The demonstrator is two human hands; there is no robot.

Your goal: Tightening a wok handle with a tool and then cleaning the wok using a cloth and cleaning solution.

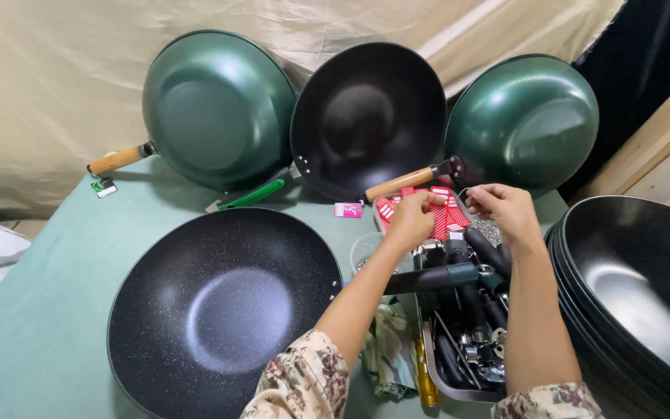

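Head view. The left hand [411,221] and the right hand [508,211] meet over a bundle of red-and-white tags [442,209] near the far edge of the table [32,334], above a tray [459,388] of black-handled utensils. The left hand's fingertips are pinched shut on a tag; the right hand's fingers are curled close at the bundle's right side, though whether they grip one cannot be told. Judged from this, a tag is best separated by holding the bundle steady with one hand and peeling with the other. Counted: two green woks [219,109] and one black wok [366,116] lean against the backdrop; one speckled black wok [222,310] lies flat at the near edge; a stack of black woks [637,287] stands at the right.
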